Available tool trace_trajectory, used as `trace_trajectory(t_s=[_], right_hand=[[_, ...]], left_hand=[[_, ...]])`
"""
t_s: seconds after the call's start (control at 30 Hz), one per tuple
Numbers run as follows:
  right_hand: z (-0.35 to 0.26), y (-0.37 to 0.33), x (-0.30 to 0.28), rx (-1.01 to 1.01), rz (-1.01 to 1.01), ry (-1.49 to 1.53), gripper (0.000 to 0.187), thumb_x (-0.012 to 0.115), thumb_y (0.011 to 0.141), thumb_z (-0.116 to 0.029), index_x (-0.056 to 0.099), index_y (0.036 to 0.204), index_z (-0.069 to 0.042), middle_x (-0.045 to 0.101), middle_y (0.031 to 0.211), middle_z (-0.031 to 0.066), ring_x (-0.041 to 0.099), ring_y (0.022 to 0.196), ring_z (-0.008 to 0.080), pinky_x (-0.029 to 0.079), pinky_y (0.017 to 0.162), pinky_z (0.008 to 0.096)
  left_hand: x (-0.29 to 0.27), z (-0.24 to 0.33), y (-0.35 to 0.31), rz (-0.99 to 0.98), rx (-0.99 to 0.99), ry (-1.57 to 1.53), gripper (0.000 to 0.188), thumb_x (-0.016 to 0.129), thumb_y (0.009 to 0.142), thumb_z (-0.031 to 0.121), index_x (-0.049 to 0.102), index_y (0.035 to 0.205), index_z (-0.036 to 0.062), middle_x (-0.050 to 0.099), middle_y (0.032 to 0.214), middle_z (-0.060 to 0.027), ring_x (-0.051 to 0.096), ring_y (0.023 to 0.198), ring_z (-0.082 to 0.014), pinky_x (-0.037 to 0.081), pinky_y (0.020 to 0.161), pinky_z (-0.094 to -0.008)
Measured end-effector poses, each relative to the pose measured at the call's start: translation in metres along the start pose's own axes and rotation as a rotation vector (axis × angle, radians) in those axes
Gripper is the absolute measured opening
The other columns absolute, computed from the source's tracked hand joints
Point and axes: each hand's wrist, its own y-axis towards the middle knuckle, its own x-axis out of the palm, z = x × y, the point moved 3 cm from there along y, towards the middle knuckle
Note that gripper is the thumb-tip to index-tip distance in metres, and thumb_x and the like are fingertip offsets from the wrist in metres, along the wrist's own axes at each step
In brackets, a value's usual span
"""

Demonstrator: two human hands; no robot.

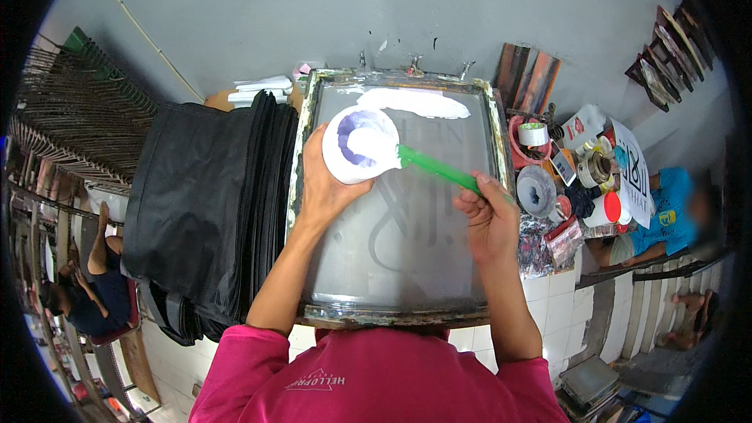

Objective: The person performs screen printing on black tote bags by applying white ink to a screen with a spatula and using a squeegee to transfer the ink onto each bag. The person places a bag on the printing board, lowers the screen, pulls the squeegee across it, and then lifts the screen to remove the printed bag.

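Observation:
My left hand [332,186] is wrapped round a white tub [356,171] and tilts it over a screen-printing frame [392,316]. White ink and a purple-blue patch show inside the tub. In my right hand [493,219] is the handle of a green spatula [440,166], its ink-coated end at the tub's rim. A thick streak of white ink [419,102] lies along the far part of the mesh. Faint lettering and a looped design show through the mesh below the tub. Metal clamps [415,64] stand at the frame's far edge.
Black fabric bags [200,204] are stacked left of the frame. On the right, a cluttered table holds a tape roll [533,135], a grey bowl [537,191] and a red-lidded jar [603,209]. Squeegees [526,78] lean on the wall. People sit at far left [98,298] and right [670,207].

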Motion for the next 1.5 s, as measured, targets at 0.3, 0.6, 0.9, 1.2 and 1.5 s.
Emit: trace_trajectory(t_s=[0.3, 0.6, 0.9, 1.2, 1.5], right_hand=[[-0.02, 0.053, 0.023, -0.183, 0.081, 0.099, 0.025, 0.064, 0.099, -0.01, 0.062, 0.116, 0.008, 0.071, 0.102, 0.0165, 0.074, 0.084, 0.0246, 0.065, 0.079, 0.0387], [0.087, 0.113, 0.056, -0.687, -0.153, -1.002, 0.023, 0.063, 0.1, -0.01, 0.065, 0.12, 0.001, 0.07, 0.11, 0.0175, 0.072, 0.094, 0.0301, 0.059, 0.083, 0.0385], [0.191, 0.086, 0.126, -0.862, -0.792, -1.705, 0.024, 0.058, 0.087, -0.002, 0.061, 0.111, 0.001, 0.059, 0.108, 0.0173, 0.065, 0.098, 0.0367, 0.056, 0.083, 0.0444], [0.044, 0.046, 0.091, -0.613, -0.376, -0.939, 0.018, 0.067, 0.098, -0.011, 0.072, 0.11, 0.0, 0.074, 0.096, 0.012, 0.074, 0.091, 0.0233, 0.058, 0.079, 0.0355], [-0.116, -0.019, 0.067, -0.363, -0.307, -0.645, 0.021, 0.069, 0.095, -0.01, 0.071, 0.107, 0.007, 0.073, 0.091, 0.0187, 0.075, 0.071, 0.0256, 0.062, 0.071, 0.0374]], left_hand=[[-0.015, 0.016, 0.012, -0.099, -0.038, 0.269, 0.102, 0.092, 0.057, 0.016, 0.042, 0.143, -0.0057, 0.052, 0.135, -0.0246, 0.048, 0.131, -0.0421, 0.038, 0.113, -0.048], [-0.113, 0.037, -0.016, 0.085, -0.402, 0.017, 0.111, 0.095, 0.059, 0.016, 0.031, 0.148, -0.005, 0.053, 0.134, -0.0218, 0.059, 0.123, -0.0308, 0.048, 0.105, -0.0404], [-0.149, 0.039, -0.021, 0.168, -0.412, 0.05, 0.106, 0.096, 0.059, 0.021, 0.035, 0.142, -0.0044, 0.056, 0.131, -0.0199, 0.059, 0.121, -0.0286, 0.046, 0.106, -0.0395], [-0.123, 0.027, -0.012, 0.046, -0.342, 0.071, 0.107, 0.093, 0.059, 0.016, 0.037, 0.147, -0.0059, 0.048, 0.14, -0.0235, 0.051, 0.132, -0.0351, 0.042, 0.111, -0.0438], [-0.052, 0.026, -0.014, -0.171, -0.053, 0.106, 0.108, 0.094, 0.059, 0.019, 0.037, 0.148, -0.003, 0.048, 0.142, -0.0242, 0.049, 0.133, -0.0422, 0.039, 0.115, -0.0468]])
